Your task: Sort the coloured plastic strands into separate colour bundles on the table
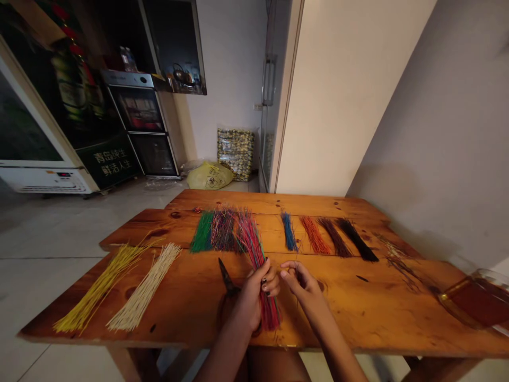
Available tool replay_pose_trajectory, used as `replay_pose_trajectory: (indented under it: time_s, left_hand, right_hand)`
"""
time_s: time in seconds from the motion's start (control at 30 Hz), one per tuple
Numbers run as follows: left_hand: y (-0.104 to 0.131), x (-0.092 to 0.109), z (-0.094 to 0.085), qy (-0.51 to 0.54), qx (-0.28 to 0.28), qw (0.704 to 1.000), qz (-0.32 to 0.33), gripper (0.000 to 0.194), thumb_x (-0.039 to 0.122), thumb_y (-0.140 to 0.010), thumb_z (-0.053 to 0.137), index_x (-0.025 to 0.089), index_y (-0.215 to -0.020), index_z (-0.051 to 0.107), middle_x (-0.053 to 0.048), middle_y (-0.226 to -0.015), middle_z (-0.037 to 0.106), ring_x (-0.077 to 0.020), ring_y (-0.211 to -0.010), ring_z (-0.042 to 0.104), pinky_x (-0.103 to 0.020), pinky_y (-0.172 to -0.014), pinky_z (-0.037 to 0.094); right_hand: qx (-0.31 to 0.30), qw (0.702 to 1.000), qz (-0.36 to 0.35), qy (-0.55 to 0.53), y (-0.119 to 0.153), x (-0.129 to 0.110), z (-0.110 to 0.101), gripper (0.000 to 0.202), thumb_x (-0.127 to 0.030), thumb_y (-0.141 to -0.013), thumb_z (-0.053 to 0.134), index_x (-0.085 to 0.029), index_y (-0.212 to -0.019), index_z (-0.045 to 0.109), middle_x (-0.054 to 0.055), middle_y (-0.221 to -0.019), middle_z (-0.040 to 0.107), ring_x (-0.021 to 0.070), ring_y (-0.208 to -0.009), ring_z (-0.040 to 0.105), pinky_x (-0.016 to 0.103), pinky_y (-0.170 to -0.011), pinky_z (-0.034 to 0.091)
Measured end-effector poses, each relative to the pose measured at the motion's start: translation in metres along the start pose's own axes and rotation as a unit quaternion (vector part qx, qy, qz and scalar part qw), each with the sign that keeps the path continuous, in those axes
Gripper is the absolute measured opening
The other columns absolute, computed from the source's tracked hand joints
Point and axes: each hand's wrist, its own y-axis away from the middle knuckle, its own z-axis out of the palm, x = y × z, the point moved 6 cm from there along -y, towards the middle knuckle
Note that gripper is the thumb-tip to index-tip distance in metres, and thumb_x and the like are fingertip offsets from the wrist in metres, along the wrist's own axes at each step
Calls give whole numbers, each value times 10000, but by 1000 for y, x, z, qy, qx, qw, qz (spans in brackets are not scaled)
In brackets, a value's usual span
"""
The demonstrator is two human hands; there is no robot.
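My left hand (260, 292) is wrapped round a bundle of thin pink, red and green strands (271, 313), held at a slant over the table's near edge. The bundle's upper ends fan out away from me. Just to the right, my right hand (300, 281) has its fingers curled with thumb and forefinger close together; a fine line shows by the fingers, too thin to make out. Partly hidden behind my left forearm lies a pair of dark scissors (227, 278), blades pointing away.
On the wooden table (338, 318) lie yellow strands (105, 286), cream strands (145, 289), green strands (202, 232), mixed dark strands (222, 228), blue strands (289, 232), orange strands (315, 235), brown strands (335, 237) and black strands (358, 240). Loose scraps (403, 268) and a reddish-brown container (475, 300) are at right.
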Motion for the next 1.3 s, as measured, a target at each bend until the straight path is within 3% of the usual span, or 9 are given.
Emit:
replay_pose_trajectory:
  time_s: [0.1,0.2,0.53,0.8,0.93,1.07,1.3]
  left_hand:
    - [16,-4,0,-22,-38,998,-42,405,324,-720,671,172,-592,318,110,-494,230,-5,-386,101,-159,-371,117]
    - [28,-8,-2,-58,-34,996,-65,335,324,-722,658,174,-657,366,113,-501,250,-6,-377,115,-171,-376,100]
    - [36,-14,-18,-183,77,977,-75,390,396,-619,689,198,-668,358,119,-472,319,-6,-345,220,-190,-387,126]
    - [39,-16,-11,-152,50,984,-85,371,403,-642,678,193,-633,373,114,-442,353,-7,-315,226,-178,-368,181]
    - [40,-13,-8,-178,62,981,-53,371,414,-674,650,177,-554,392,101,-394,340,-9,-305,241,-172,-359,214]
    - [41,-13,-10,-174,89,980,-36,344,417,-660,667,174,-593,433,87,-440,416,-16,-298,287,-172,-341,257]
    - [42,-15,-13,-159,100,982,-33,371,459,-647,683,179,-619,440,91,-441,433,-18,-279,282,-160,-297,263]
  right_hand:
    - [-6,999,-15,31,-3,-6,2,290,-449,-782,559,-199,-928,586,-1,-748,522,146,-683,455,269,-649,360]
    - [-25,998,-26,44,-6,-10,9,295,-458,-777,562,-192,-897,605,16,-785,554,153,-703,465,279,-658,355]
    - [-36,997,14,73,-9,-3,14,279,-441,-708,627,-170,-654,588,-32,-572,440,112,-549,353,266,-555,300]
    - [-49,999,12,-9,-7,-6,15,267,-411,-758,594,-171,-645,568,-20,-620,491,119,-611,418,269,-626,341]
    - [-42,998,15,-39,-4,-5,14,264,-407,-760,602,-173,-649,556,-21,-626,504,119,-625,438,261,-630,348]
    - [-43,997,19,-58,0,-6,15,248,-405,-774,590,-176,-683,562,-14,-650,522,127,-648,465,255,-638,358]
    - [-94,996,-12,2,3,-17,25,254,-440,-835,483,-205,-745,518,-21,-687,468,134,-683,450,246,-663,369]
